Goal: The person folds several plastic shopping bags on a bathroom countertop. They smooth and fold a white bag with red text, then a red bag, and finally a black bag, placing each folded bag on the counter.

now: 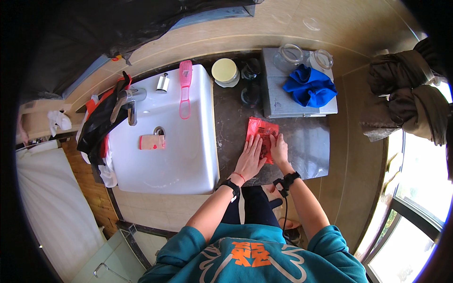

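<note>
A flat red plastic bag (262, 126) with dark printing lies on the dark marble countertop (231, 118). My left hand (250, 159) rests palm down on its left part, fingers stretched out and thumb pointing right. At the bag's right edge, my right hand (279, 148) touches it with fingertips pointing away from me. Whether those fingers pinch the plastic cannot be made out. Both hands partly cover the bag. Each wrist wears a black strap.
Left is a white washbasin (191, 155) with a faucet (131, 106), a pink brush (185, 81) and a soap-like block (152, 142). Behind the bag stand a lidded jar (225, 72), dark bottles (250, 93), and a grey box (276, 102) bearing a blue cloth (310, 86) and glass jars (288, 58).
</note>
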Motion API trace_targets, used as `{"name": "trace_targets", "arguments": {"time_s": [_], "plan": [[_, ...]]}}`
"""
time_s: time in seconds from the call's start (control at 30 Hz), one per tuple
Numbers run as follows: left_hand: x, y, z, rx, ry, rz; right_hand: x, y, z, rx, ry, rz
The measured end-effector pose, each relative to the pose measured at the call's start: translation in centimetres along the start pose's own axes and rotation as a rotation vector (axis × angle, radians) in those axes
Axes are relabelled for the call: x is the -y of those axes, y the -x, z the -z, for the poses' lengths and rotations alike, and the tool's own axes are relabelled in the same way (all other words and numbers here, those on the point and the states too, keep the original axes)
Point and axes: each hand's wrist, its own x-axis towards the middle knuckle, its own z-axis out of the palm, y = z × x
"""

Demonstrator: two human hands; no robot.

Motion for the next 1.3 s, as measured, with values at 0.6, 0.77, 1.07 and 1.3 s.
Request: {"name": "trace_targets", "arguments": {"time_s": [0.6,0.77,1.07,1.3], "plan": [[-0.2,-0.2,-0.3,0.17,-0.199,0.046,-1.6,8.0,4.7,-0.093,0.079,0.204],[-0.2,-0.2,-0.6,0.204,-0.269,0.066,-0.4,8.6,3.8,0.1,0.419,0.682],[-0.5,-0.3,-0.2,0.172,-0.212,0.065,-3.4,8.0,6.1,-0.025,0.329,0.738],[-0.6,-0.4,0.1,0.206,-0.216,0.078,-2.7,5.4,5.6,0.073,0.324,0.954]]}}
